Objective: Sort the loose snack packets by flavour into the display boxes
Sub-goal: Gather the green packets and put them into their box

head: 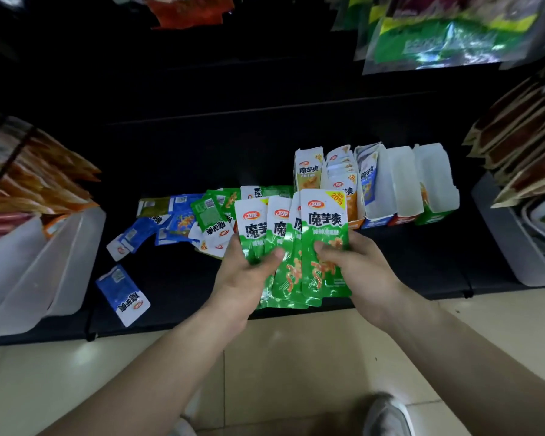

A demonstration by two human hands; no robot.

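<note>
Fan of green packets (323,221) covering loose pile (183,219), display boxes (403,187) behind, bin (44,262) left

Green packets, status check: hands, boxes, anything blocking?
Left hand and right hand both grip the fanned green packets. At row's far right: green-fronted display box. To the left, off the path: loose blue packets.

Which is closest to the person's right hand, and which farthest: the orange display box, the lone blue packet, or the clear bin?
1. Orange display box, just behind the right hand.
2. Lone blue packet, at the shelf's front left.
3. Clear bin, far left.
</note>
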